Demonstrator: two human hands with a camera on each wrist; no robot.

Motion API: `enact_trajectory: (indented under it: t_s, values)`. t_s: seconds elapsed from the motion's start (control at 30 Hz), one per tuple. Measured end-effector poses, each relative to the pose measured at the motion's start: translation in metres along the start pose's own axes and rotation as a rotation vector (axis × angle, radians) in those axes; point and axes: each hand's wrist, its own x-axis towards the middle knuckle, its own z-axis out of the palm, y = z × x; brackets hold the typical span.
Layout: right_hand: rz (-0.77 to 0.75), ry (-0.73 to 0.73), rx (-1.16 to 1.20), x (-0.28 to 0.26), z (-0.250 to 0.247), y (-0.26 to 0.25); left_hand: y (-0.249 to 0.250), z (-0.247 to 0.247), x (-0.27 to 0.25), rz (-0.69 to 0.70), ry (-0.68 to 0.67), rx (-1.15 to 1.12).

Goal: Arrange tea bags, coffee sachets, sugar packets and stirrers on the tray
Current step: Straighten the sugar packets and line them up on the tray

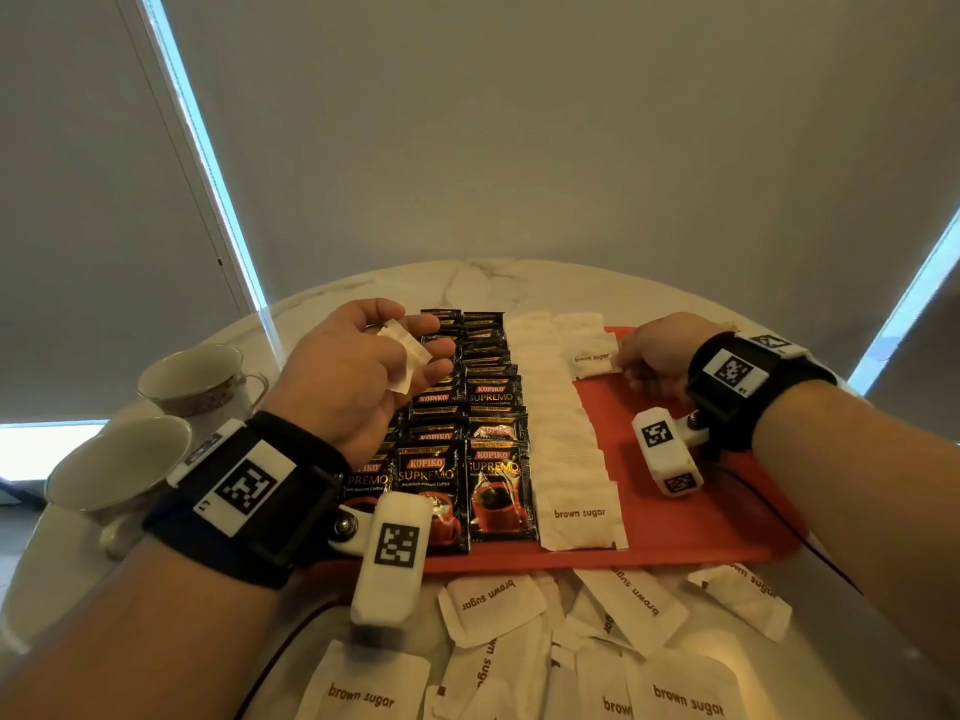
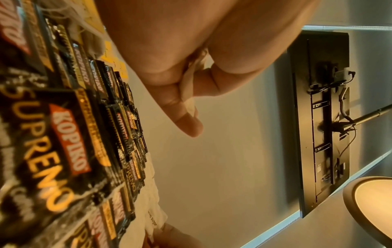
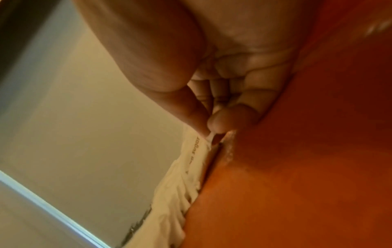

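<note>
Head view, left to right: two cups [image 1: 200, 376] sit partly behind the left forearm, and the left hand [image 1: 358, 366], raised over the coffee sachets [image 1: 467, 433], curls its fingers round a few white sugar packets [image 1: 405, 363] whose print cannot be read. Wrist cameras hide parts of the red tray [image 1: 675, 532]. At the tray's far end the right hand [image 1: 654, 358] pinches a brown sugar packet [image 1: 592, 358]; bare tray lies on the right, and loose packets [image 1: 623, 615] crowd the near table edge, cut off below.
</note>
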Motion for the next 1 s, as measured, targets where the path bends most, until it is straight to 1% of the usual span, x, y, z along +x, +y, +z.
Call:
enact_trajectory:
  t_s: [0.07,0.13,0.2,0.3,0.37,0.5,0.6,0.67,0.73,0.8,0.9,0.93,1.0]
  values:
    - [-0.005,-0.025,0.015,0.000,0.001,-0.001,0.000,0.000,0.000,0.004,-0.004,0.001]
    - [-0.010,-0.034,0.098,0.000,0.000,0.002,0.000,-0.001,0.001,0.004,-0.010,0.004]
    - [-0.015,-0.022,0.185,-0.002,-0.002,0.005,0.001,-0.002,0.002,0.002,-0.014,0.005]
    - [-0.029,0.016,0.252,-0.006,-0.003,0.007,0.002,-0.002,0.001,0.008,-0.032,0.008]
    - [-0.044,-0.012,0.235,-0.011,-0.002,0.005,0.002,-0.001,0.001,0.002,-0.045,0.002]
    - [-0.013,-0.106,0.102,-0.022,0.007,-0.002,0.000,-0.001,0.001,-0.016,-0.057,-0.011]
    - [0.000,-0.128,0.118,-0.025,0.008,-0.003,0.000,-0.001,0.001,-0.024,-0.066,-0.009]
    - [-0.043,-0.102,0.176,-0.030,0.009,-0.005,0.001,0.000,0.001,-0.032,-0.068,-0.010]
    - [-0.134,-0.113,0.265,-0.041,0.016,-0.011,0.002,0.001,0.000,-0.032,-0.081,0.002]
    - [-0.210,-0.241,0.316,-0.062,0.028,-0.021,0.003,0.002,-0.002,-0.015,-0.108,0.022]
    - [-0.278,-0.495,0.254,-0.099,0.053,-0.033,0.002,0.006,-0.006,0.041,-0.153,0.043]
    - [-0.300,-0.544,0.225,-0.109,0.062,-0.034,0.001,0.007,-0.007,0.058,-0.170,0.039]
    - [-0.353,-0.585,0.226,-0.122,0.075,-0.032,-0.001,0.008,-0.010,0.071,-0.214,0.017]
